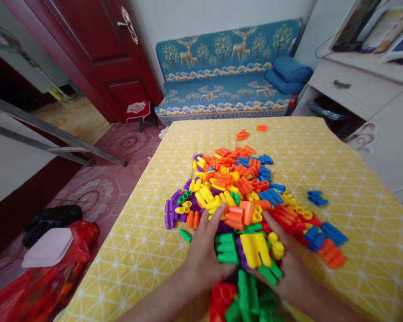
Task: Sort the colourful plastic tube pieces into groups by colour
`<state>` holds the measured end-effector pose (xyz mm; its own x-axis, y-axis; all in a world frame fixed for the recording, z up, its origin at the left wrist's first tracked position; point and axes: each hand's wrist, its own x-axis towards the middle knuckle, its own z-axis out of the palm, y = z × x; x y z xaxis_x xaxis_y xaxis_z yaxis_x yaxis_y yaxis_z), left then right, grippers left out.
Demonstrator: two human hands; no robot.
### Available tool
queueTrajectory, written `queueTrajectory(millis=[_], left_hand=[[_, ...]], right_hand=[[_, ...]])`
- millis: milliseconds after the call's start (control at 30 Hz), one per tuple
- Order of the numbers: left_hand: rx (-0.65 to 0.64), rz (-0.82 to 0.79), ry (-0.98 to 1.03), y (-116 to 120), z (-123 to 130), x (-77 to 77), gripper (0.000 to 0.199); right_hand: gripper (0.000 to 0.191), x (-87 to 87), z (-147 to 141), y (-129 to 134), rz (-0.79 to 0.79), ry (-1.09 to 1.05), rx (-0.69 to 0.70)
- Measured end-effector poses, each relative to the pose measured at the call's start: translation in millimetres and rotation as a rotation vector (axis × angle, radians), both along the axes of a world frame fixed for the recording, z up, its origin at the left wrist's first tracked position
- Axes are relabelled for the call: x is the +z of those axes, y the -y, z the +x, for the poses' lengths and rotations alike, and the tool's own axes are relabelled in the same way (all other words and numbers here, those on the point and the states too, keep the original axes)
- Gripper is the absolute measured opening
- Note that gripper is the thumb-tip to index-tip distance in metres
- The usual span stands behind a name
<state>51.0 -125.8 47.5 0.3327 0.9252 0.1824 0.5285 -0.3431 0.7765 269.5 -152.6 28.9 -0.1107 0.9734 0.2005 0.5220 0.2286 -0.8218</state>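
A big heap of plastic pieces in orange, yellow, blue, purple, green and red lies on the yellow patterned tablecloth [147, 250]. My left hand [204, 250] and my right hand [289, 259] cup a pile of these pieces between them, at the near side of the heap. A yellow piece [254, 250] lies on top between my palms, with a green piece [226, 248] beside my left fingers. Orange pieces [235, 218] touch the fingertips. More green pieces [248, 293] and a red piece [223, 293] show below the hands.
Loose blue pieces [317, 198] lie at the right and orange ones [242, 135] near the far edge. Beyond the table stand a blue sofa [221, 85] and a red door [100, 49]. A white cabinet [359, 89] is at the right; bags [53, 223] lie on the floor at left.
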Motion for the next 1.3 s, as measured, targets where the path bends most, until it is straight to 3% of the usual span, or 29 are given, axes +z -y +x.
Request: queueTrajectory(millis=[200,300,367,467,600,700,800,900,1067,1200,1300], left_hand=[[-0.078,0.065,-0.005,-80,10,51.9,0.094],[-0.094,0.061,-0.022,-105,-6,68.0,0.085],[-0.093,0.059,-0.082,-110,-28,68.8,0.076],[-0.006,0.118,-0.231,-99,-78,49.6,0.076],[0.094,0.060,-0.409,-69,-142,-0.3,0.102],[0.070,0.083,-0.470,-59,-153,-27.1,0.109],[0.039,0.109,-0.411,-69,-129,-33.0,0.109],[-0.020,0.094,-0.240,-89,-91,-27.6,0.102],[-0.185,-0.103,0.114,-110,-44,-16.7,0.106],[-0.236,-0.060,0.206,-112,-22,7.8,0.110],[-0.268,0.036,0.087,-104,-16,40.9,0.103]], right_hand=[[0.086,57.5,-2,-83,0.008,-0.006,-0.059],[0.081,75.7,17,-107,0.004,0.075,-0.040],[0.076,75.4,44,-106,-0.013,0.158,-0.052],[0.072,50.6,105,-81,-0.047,0.313,-0.152],[0.080,-5.2,188,-33,-0.158,0.361,-0.193],[0.092,-31.3,206,-19,-0.213,0.339,-0.182],[0.106,-35.9,178,-35,-0.213,0.213,-0.092],[0.108,-31.0,127,-65,-0.171,0.064,0.024],[0.067,-17.4,45,-94,-0.296,-0.210,0.069],[0.052,16.1,12,-99,-0.282,-0.299,-0.006],[0.064,54.8,8,-97,-0.188,-0.178,0.063]])
